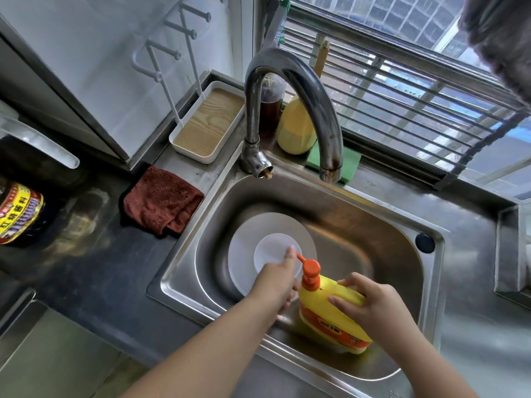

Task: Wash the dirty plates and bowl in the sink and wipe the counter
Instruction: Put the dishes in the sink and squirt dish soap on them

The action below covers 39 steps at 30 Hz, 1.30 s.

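Right hand gripping soap bottle over sink, left hand loosely curled under pump; soaping step, next likely pressing pump.

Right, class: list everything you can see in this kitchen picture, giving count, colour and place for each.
Sink: one, steel, centre.
Plate: one, white, in sink.
Bowl: one, white, on plate.
Soap bottle: one, yellow with orange pump, over the sink's near side.
Tap: one, steel, behind sink.
Cloth: one, reddish brown, counter left of sink.
Sponge: one, green, behind tap.
Tray: one, white, back counter.
Sauce jar: one, dark, far left.
Left hand: beside pump.
Right hand: grips soap bottle.
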Motion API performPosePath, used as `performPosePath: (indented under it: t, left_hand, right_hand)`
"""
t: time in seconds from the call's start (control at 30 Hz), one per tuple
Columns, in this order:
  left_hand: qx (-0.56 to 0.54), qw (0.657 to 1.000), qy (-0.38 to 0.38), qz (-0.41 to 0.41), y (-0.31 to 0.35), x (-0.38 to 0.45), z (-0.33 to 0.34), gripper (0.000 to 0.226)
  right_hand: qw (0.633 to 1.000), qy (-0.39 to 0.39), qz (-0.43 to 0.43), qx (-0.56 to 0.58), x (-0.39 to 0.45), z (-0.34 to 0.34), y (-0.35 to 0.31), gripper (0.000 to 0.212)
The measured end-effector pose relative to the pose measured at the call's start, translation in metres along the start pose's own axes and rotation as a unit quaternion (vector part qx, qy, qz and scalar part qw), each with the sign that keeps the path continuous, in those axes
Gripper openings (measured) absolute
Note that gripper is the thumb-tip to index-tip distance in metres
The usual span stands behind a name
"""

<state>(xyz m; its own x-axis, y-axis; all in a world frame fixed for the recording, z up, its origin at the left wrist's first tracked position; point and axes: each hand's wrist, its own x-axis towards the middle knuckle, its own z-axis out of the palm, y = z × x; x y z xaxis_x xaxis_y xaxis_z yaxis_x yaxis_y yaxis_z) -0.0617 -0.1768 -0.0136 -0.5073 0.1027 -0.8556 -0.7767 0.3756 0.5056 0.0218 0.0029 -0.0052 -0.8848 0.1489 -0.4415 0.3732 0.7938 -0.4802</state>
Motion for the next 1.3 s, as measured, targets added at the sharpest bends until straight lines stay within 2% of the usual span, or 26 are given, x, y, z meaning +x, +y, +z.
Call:
performPosePath:
  t: [0.03, 0.1, 0.13, 0.27, 0.43, 0.63, 0.8, 1.0, 1.13, 1.3]
  left_hand:
    - [0.077, 0.995, 0.048, 0.032, -0.001, 0.008, -0.010, 0.057]
    - [0.229, 0.959, 0.141, 0.093, -0.004, 0.030, -0.033, 0.031]
    - [0.269, 0.945, 0.155, 0.102, -0.004, 0.041, -0.043, 0.024]
    - [0.361, 0.919, 0.117, 0.105, -0.005, 0.083, -0.060, 0.042]
    - [0.382, 0.914, 0.083, 0.111, -0.003, 0.109, -0.053, 0.020]
    - [0.413, 0.889, 0.152, 0.124, -0.003, 0.117, -0.042, 0.002]
    - [0.415, 0.890, 0.145, 0.123, -0.001, 0.118, -0.042, 0.004]
    - [0.378, 0.902, 0.120, 0.170, 0.008, 0.110, -0.054, 0.028]
    - [0.336, 0.912, 0.119, 0.203, 0.031, 0.110, -0.056, 0.011]
    - [0.310, 0.924, 0.073, 0.212, 0.062, 0.123, -0.019, 0.005]
  right_hand:
    - [1.000, 0.007, 0.003, 0.012, -0.002, -0.001, 0.003, 0.049]
    - [0.999, 0.025, 0.008, 0.031, -0.007, -0.005, 0.008, 0.049]
    - [0.999, 0.035, 0.011, 0.037, -0.009, -0.006, 0.009, 0.051]
    - [0.997, 0.065, 0.031, 0.042, -0.013, -0.012, 0.008, 0.055]
    - [0.996, 0.070, 0.041, 0.048, -0.014, -0.017, 0.006, 0.050]
    - [0.994, 0.082, 0.051, 0.057, -0.014, -0.010, 0.006, 0.044]
    - [0.992, 0.091, 0.050, 0.067, -0.016, -0.007, 0.007, 0.041]
    - [0.991, 0.095, 0.053, 0.075, -0.019, -0.011, 0.006, 0.047]
    - [0.987, 0.114, 0.058, 0.102, -0.030, -0.016, 0.004, 0.048]
    - [0.972, 0.152, 0.085, 0.159, -0.054, -0.017, 0.000, 0.050]
